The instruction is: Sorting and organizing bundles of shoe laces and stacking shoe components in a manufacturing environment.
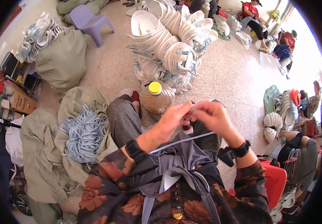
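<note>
Head view: you are pinching a pale strap (pixel 185 141) between both hands, left hand (pixel 172 121) and right hand (pixel 211 115) meeting fingertip to fingertip above your knees. Judging by this, you are better off keeping the strap taut, clear of the plastic jug (pixel 156 98) just beyond.

- A capped bottle (pixel 156 98) stands by my knees.
- Pale blue cords (pixel 83 135) fill the sack on my left.
- A lilac stool (pixel 88 21) sits beyond.
</note>
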{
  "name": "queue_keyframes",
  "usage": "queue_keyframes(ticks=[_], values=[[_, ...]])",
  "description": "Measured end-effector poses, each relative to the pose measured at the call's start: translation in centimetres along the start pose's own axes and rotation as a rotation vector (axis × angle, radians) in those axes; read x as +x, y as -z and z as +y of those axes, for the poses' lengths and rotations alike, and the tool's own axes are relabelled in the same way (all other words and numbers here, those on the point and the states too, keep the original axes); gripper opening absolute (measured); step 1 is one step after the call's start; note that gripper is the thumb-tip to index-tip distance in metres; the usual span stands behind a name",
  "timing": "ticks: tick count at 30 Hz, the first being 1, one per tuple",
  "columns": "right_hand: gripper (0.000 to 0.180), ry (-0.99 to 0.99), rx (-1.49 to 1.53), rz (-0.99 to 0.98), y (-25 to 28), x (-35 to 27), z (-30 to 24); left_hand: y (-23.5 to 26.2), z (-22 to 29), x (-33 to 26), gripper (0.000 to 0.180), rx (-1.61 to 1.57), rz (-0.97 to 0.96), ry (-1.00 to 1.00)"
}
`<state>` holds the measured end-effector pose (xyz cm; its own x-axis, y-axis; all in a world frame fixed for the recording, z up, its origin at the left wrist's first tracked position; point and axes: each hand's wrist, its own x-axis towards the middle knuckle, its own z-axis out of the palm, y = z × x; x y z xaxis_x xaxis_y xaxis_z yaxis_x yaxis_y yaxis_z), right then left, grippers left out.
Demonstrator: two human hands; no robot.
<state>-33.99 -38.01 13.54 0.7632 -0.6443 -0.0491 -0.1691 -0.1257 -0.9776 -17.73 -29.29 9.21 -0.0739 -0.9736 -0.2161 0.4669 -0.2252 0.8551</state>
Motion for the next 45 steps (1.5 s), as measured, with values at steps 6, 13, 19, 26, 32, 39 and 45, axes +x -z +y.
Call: queue_keyframes(ticks=[6, 13, 19, 26, 32, 39, 45], values=[[0.011, -0.026, -0.099, -0.047, -2.7, -2.3, 2.5, 2.0, 0.4, 0.0, 0.027, -0.594, 0.124, 0.135], [0.011, -0.003, -0.067, 0.06, -0.5, -3.4, 3.8, 10.7, 8.3, -1.9, 0.028, -0.514, 0.066, -0.044], [0.011, 0.038, -0.329, 0.453, 3.1, -3.9, 4.4, 14.6, 13.4, -4.2, 0.026, -0.067, 0.3, -0.234], [0.015, -0.036, -0.253, 0.059, 2.2, -3.5, 2.4, 5.7, 9.0, -1.4, 0.024, 0.314, 0.122, -0.115], [0.011, 0.072, 0.099, -0.115, -0.6, -2.5, -0.7, 0.2, 3.4, -0.5, 0.04, 0.285, -0.258, 0.1], [0.016, -0.233, 0.182, -0.078, 3.4, -4.7, 0.0, 3.5, 5.2, -3.8, 0.019, 0.509, -0.152, 0.148], [0.013, -0.305, 0.227, -0.217, 1.8, -4.4, 2.4, 3.5, 4.8, -3.5, 0.019, 0.431, -0.107, 0.15]])
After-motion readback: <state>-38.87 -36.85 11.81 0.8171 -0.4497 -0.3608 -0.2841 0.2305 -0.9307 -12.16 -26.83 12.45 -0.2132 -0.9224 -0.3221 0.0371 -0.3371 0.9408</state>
